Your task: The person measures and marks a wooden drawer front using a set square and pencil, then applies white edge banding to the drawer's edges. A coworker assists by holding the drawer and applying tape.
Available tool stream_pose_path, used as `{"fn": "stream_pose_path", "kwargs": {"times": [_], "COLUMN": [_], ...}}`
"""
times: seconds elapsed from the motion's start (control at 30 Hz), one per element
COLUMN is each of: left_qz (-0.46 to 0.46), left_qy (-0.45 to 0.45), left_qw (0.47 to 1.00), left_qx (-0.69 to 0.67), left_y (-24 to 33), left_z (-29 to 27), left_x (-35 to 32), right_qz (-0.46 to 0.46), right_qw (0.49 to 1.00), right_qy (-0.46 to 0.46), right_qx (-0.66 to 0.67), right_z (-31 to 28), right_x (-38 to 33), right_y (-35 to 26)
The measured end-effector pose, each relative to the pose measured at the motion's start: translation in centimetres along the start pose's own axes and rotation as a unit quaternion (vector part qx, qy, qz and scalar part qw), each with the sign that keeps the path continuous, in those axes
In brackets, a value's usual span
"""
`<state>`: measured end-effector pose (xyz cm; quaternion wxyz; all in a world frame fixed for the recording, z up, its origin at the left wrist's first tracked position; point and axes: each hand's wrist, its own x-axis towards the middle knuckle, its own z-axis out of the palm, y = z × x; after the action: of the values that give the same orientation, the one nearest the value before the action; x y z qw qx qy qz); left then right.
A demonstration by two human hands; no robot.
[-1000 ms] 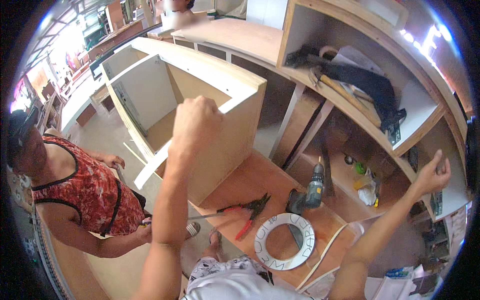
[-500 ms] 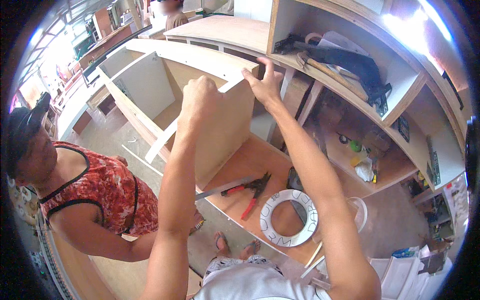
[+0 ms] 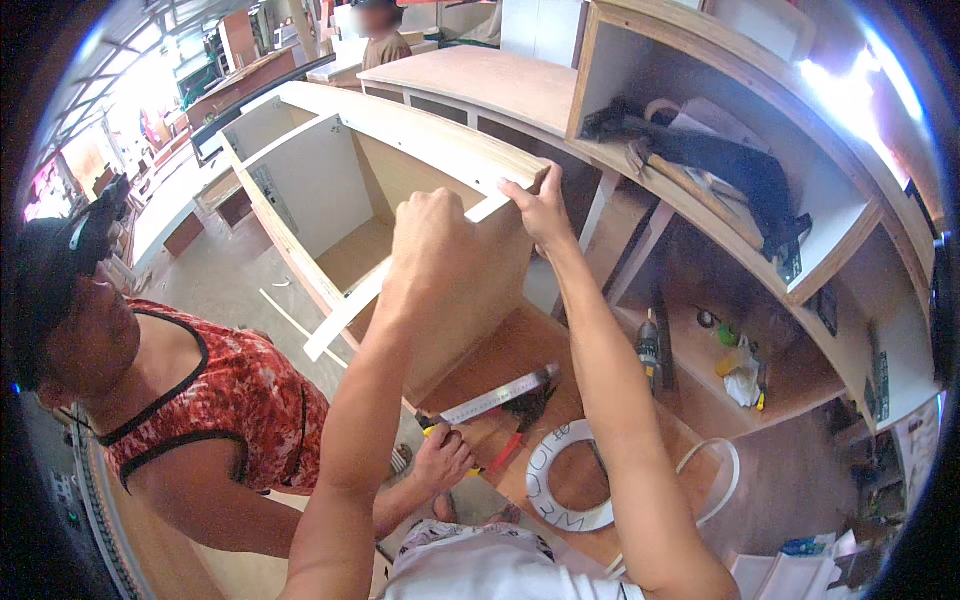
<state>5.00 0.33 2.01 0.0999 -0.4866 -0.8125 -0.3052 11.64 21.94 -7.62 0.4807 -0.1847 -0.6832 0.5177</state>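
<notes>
My left hand (image 3: 432, 238) is closed in a fist over a white edging strip (image 3: 345, 318) lying along the top edge of the cabinet's end panel (image 3: 470, 310). The strip's loose end sticks out past the panel toward the left. At the far right corner of the open cabinet carcass (image 3: 420, 130), my right hand (image 3: 545, 212) grips the wooden edge, thumb on top near the strip's other end. Its other fingers are partly hidden behind the corner. Below my arms, a white roll of edging (image 3: 543, 485) with handwriting lies on a brown board (image 3: 465, 365).
To my left stands a co-worker in a red tank top (image 3: 240, 400). Their hand (image 3: 445, 462) holds a yellow-and-black object beside a silver ruled blade (image 3: 495, 397). A red-handled tool (image 3: 508, 450) lies beneath. Shelving (image 3: 830, 255) at right holds a hammer (image 3: 700, 190) and drill (image 3: 648, 350).
The co-worker's hand has come in over the board with the ruled blade. My right thumb has come down at the corner; my left fist stays on the strip. The view has shifted slightly.
</notes>
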Motion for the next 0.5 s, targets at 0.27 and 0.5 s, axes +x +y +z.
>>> {"fn": "stream_pose_path", "kwargs": {"times": [0.27, 0.5], "left_qz": [0.005, 0.01], "left_qy": [-0.02, -0.097], "left_qw": [0.999, 0.994], "left_qx": [0.04, 0.042], "left_y": [-0.2, -0.9], "left_z": [0.1, -1.2], "left_x": [0.5, 1.0], "right_qz": [0.019, -0.024], "right_qw": [0.997, 0.993], "right_qy": [0.024, 0.069], "right_qx": [-0.068, -0.097], "right_z": [0.3, 1.1], "right_x": [0.1, 0.8], "right_y": [0.4, 0.4]}}
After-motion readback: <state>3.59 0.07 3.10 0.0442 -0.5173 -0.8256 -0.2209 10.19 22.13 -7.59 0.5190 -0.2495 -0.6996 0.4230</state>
